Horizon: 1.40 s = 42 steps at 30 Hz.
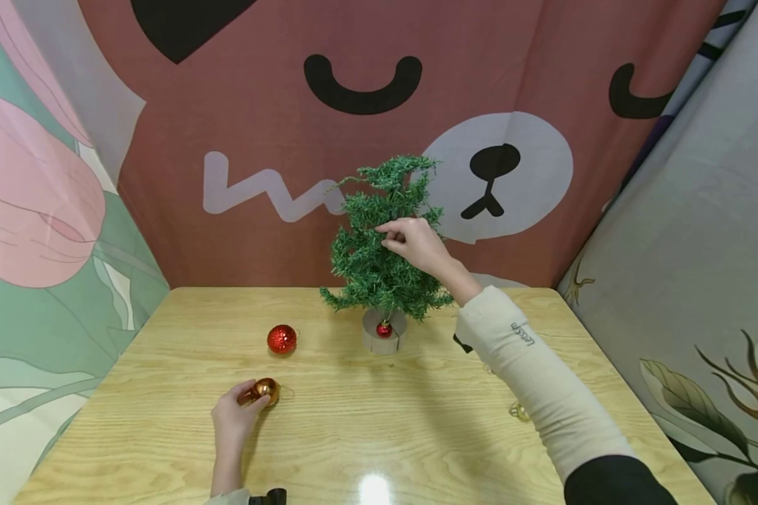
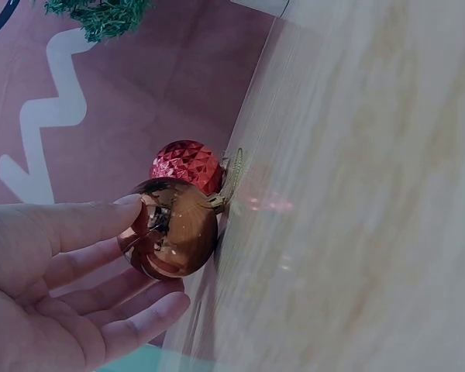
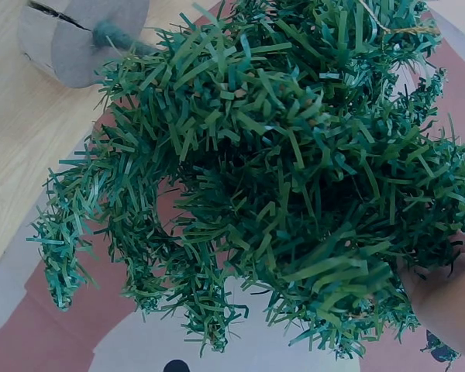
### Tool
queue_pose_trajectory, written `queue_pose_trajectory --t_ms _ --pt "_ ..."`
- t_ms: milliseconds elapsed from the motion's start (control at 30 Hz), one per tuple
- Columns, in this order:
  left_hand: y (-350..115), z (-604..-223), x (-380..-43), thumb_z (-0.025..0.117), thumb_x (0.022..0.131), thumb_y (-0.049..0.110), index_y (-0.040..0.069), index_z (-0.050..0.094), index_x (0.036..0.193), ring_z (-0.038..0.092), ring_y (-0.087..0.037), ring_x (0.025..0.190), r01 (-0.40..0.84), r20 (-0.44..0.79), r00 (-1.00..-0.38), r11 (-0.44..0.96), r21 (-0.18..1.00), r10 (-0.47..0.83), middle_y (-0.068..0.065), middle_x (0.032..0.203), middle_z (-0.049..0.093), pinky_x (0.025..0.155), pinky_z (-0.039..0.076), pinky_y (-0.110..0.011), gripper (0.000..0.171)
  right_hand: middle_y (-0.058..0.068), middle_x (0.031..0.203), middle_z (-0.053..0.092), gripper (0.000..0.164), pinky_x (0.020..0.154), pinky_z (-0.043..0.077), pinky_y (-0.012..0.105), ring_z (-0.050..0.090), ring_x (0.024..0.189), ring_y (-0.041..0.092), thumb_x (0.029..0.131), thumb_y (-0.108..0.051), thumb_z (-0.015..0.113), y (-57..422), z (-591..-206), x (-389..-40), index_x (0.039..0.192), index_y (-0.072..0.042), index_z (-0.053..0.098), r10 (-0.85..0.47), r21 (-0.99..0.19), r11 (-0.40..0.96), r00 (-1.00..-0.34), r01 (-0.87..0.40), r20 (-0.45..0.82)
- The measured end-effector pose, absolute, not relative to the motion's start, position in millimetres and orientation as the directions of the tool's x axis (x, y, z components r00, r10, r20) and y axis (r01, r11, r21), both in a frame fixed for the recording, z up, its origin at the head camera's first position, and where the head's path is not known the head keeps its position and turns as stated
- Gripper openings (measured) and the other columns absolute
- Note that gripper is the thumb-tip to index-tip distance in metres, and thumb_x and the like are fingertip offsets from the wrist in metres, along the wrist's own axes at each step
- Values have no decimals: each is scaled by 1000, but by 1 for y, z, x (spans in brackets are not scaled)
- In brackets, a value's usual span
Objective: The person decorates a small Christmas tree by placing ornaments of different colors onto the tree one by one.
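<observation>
Copper-coloured and glossy, one bauble (image 1: 267, 391) sits nearest you in your left hand (image 1: 232, 419), thumb on one side and fingers on the other. You likely hold it by its round sides because so smooth a ball could roll, and this grip leaves its gold cap (image 2: 217, 202) clear of your fingers. At least one gold-coloured ornament (image 1: 519, 412) lies on the table (image 1: 360, 400) to your right, partly hidden by your sleeve (image 1: 530, 379), so you cannot be sure of the full count there.

Farther out, one large red bauble (image 1: 282, 339) rests loose on the table, left of the tree's round base (image 1: 374, 342). A single base carries a single green tree (image 1: 375, 270), standing upright near the back edge; its broad foot probably steadies it while branches are handled. One small red bauble (image 1: 384, 330) shows in front of the base, apparently hanging from a low branch.

Your right hand (image 1: 417, 244) is at the foliage around mid-height, fingers bent; needles hide the tips, so you cannot tell what, if anything, they grip. Behind everything hangs a reddish-brown cloth (image 1: 259, 256).
</observation>
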<state>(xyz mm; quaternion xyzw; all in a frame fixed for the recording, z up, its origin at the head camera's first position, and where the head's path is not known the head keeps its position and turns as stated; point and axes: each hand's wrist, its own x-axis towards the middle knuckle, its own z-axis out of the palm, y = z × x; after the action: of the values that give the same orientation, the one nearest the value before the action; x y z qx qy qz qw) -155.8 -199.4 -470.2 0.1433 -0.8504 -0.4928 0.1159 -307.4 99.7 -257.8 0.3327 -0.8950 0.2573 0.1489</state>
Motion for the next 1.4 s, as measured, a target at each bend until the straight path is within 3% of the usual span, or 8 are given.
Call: queue_pose_trajectory --t_ms 200,933,1100,1267,1400 --pt "-198 -470 -156 66 76 -1 -14 55 109 56 -42 93 -129 59 -929 470 873 -364 -32 104 55 72 50 -41 37 7 82 63 26 64 48 29 57 67 14 87 -7 58 100 -260 -308 112 -3 62 -518 -359 648 -734 -671 438" --pt "-197 -464 -155 65 78 3 -16 52 111 54 -44 95 -134 65 -919 465 875 -388 -34 105 54 75 47 -46 40 7 82 63 27 63 48 29 57 66 13 87 -7 57 100 -259 -307 113 -3 62 -519 -365 644 -734 -672 438" --pt "-198 -464 -156 64 79 3 -14 50 116 52 -42 99 -140 47 -917 430 892 -396 -33 109 52 72 49 -33 43 6 81 63 27 63 48 29 57 66 13 87 -6 58 100 -259 -307 113 -3 62 -521 -360 641 -729 -678 444" --pt "-198 -463 -155 64 79 5 -11 49 120 51 -39 101 -142 21 -922 389 910 -386 -30 115 50 65 43 -14 46 6 80 63 27 62 48 29 57 65 13 87 -6 58 100 -259 -306 113 -3 62 -521 -358 642 -729 -678 444" --pt "-197 -462 -155 65 80 5 -11 51 119 51 -39 102 -129 21 -924 361 923 -382 -30 115 51 63 41 -10 44 6 80 63 27 62 47 29 57 65 13 87 -7 58 100 -259 -307 114 -3 62 -523 -356 643 -729 -678 443"
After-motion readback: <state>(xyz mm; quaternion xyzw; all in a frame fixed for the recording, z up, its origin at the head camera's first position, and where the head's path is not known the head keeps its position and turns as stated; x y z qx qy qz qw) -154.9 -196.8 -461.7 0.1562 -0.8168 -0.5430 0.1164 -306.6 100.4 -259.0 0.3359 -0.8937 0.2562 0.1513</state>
